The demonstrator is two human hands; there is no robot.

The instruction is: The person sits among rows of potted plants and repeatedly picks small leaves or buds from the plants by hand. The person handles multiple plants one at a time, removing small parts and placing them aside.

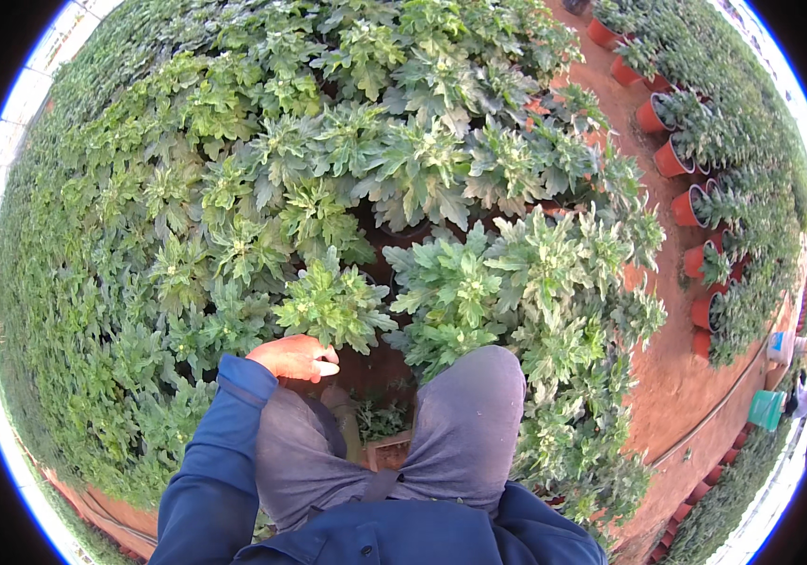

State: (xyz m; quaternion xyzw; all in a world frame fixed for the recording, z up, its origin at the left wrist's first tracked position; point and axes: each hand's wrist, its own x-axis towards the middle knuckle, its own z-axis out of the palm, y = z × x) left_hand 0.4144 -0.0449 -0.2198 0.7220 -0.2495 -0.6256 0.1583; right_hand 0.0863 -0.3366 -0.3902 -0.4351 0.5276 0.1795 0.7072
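Observation:
My left hand (296, 358) is above the gap between my knees, fingers loosely curled, with a small space between thumb and fingertip. Nothing shows between them; the palm side is hidden. Just beyond it stands a leafy chrysanthemum plant (333, 302) with pale buds at its top. To its right grows another chrysanthemum (463, 286), close to my right knee (477, 388). Dark soil and pot rims show in the gap between these plants. My right hand is out of view; the right sleeve (544, 526) runs down beside my body.
Dense chrysanthemums (128, 282) spread ahead and to the left. At the right runs a bare earth path (664, 395) with a hose (710, 409) across it. Orange pots (689, 206) line its far side. A green bucket (767, 409) stands farther off. A wooden frame (388, 452) is below me.

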